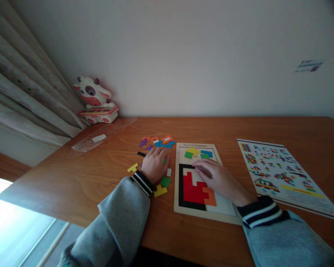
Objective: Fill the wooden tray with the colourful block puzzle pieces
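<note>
A wooden puzzle tray (176, 185) lies in front of me. It holds red pieces (192, 191), an orange piece (210, 197) and black pieces (180, 185) along the left and lower edges. My right hand (221, 178) reaches over the tray, its thumb and forefinger pinched at the end of a black puzzle piece (187, 166). Yellow (193, 151), green (188, 155) and blue pieces (207, 152) lie at the tray's top. Left of the tray, my left hand (155, 163) rests palm down over loose pieces, fingers extended and partly hiding a green one.
Around my left hand are scattered yellow (133, 168), green (165, 181), purple and orange pieces (167, 139). A printed pattern sheet (281, 167) lies on the right. At the back left stand a cow toy with a keyboard (96, 100) and a clear plastic bag (85, 146).
</note>
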